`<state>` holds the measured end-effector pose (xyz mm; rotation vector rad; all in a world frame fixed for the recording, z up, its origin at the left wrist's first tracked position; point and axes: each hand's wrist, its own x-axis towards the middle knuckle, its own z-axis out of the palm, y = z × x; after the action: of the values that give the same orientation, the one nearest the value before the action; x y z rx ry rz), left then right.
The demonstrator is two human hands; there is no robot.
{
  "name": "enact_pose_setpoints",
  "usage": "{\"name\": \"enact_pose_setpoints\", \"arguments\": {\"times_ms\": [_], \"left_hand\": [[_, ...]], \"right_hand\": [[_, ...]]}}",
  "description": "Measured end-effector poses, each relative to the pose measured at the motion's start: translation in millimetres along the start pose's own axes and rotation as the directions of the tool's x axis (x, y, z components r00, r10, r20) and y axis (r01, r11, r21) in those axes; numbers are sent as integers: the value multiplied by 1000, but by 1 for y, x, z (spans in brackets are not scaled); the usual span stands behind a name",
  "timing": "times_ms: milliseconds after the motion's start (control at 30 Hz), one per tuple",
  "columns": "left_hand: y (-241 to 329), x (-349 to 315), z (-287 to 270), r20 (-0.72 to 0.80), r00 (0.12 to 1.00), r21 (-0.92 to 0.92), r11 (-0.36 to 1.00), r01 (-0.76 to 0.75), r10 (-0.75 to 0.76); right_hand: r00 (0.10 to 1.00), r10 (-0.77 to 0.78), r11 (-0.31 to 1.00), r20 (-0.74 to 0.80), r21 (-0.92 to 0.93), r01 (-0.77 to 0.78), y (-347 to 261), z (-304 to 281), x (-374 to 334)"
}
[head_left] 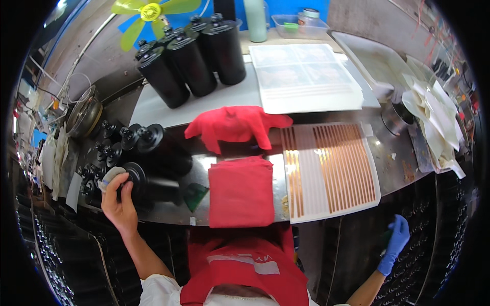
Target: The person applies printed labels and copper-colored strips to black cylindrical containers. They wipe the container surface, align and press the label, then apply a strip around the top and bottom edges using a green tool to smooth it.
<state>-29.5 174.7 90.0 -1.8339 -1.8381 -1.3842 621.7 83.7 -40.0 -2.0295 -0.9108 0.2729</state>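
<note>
My bare left hand (121, 204) has its fingers closed at the knobbed end of a black canister (158, 189) tipped on its side at the left of the metal table. A greyish-white pad or cloth (111, 176) shows at the fingertips; its exact kind is unclear. Off the table's right front edge is my right hand (397, 242) in a blue glove, fingers curled. Something dark is against its palm side, too hidden to name. Between my hands lies a folded red cloth (241, 194), with a dark green triangular piece (195, 196) left of it.
Black canisters stand upright on a white board (153, 109); others (158, 143) crowd the left. A crumpled red cloth (237, 125), a copper-striped sheet (334, 171) and a stack of printed sheets (309, 76) lie ahead. A metal cup (397, 118) is at right, a yellow-green fan (150, 11) behind.
</note>
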Motion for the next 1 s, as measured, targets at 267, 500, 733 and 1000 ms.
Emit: {"name": "enact_pose_setpoints", "arguments": {"times_ms": [267, 500, 733, 1000], "left_hand": [[44, 74, 58, 514, 798, -681, 716, 155, 316], [34, 22, 135, 584, 803, -592, 740, 319, 120], [34, -21, 143, 678, 733, -616, 498, 611, -61], [31, -1, 163, 729, 678, -627, 310, 714, -87]], "right_hand": [[325, -309, 949, 894, 312, 44, -278, 151, -103], [305, -211, 972, 928, 233, -35, -283, 225, -120], [617, -370, 926, 695, 331, 183, -318, 254, -57], [470, -695, 631, 544, 147, 762, -345, 296, -4]]}}
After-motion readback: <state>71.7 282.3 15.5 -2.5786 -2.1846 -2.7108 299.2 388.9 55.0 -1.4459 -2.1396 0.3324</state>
